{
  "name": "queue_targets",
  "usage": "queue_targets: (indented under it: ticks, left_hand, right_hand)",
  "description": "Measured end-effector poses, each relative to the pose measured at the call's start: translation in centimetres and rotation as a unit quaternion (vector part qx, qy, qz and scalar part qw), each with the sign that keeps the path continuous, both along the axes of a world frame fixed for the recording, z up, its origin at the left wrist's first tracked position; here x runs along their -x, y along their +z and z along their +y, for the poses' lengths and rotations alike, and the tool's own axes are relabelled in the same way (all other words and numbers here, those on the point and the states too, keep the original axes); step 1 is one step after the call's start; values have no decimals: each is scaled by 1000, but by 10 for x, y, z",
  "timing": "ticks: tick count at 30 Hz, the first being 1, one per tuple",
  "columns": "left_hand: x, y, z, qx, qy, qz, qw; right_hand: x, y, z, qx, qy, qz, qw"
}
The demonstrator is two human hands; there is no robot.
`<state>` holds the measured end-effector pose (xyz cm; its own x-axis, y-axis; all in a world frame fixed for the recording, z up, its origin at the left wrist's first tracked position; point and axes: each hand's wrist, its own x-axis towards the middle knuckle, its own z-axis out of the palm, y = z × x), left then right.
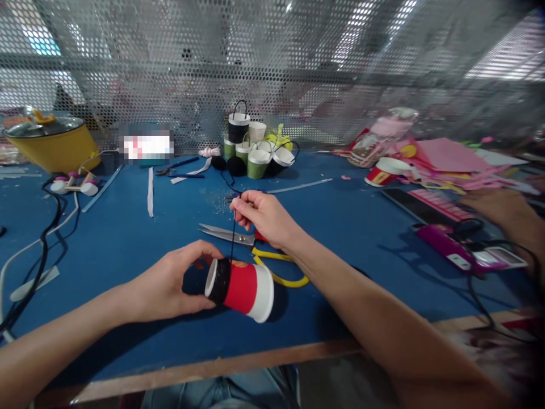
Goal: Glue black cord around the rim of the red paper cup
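Note:
A paper cup (pixel 242 288) lies on its side near the table's front, red round the middle, white at one end and black at the other. My left hand (pixel 179 284) grips its black end between thumb and fingers. Above it, my right hand (pixel 259 215) pinches a thin black cord (pixel 233 238) that runs straight down to the cup where black meets red. Behind the cup lie scissors with yellow handles (pixel 283 275), their blades spread a little and partly hidden by my right hand.
Several small green and black cups (pixel 258 163) stand at the back. A yellow pot (pixel 55 147) and cables (pixel 45 227) are at left. On the right are another red cup (pixel 385 171), pink paper (pixel 447 159), a purple box (pixel 464 250) and another person's hand (pixel 494 204).

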<state>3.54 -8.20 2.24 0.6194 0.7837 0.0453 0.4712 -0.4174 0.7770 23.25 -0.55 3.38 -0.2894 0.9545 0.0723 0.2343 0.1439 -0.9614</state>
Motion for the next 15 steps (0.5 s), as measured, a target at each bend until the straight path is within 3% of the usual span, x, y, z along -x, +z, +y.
queue_targets:
  ticks: [15]
  left_hand:
    - [3, -8, -5, -177, -44, -34, 983]
  right_hand:
    - [8, -8, -4, 6, 26, -123, 992]
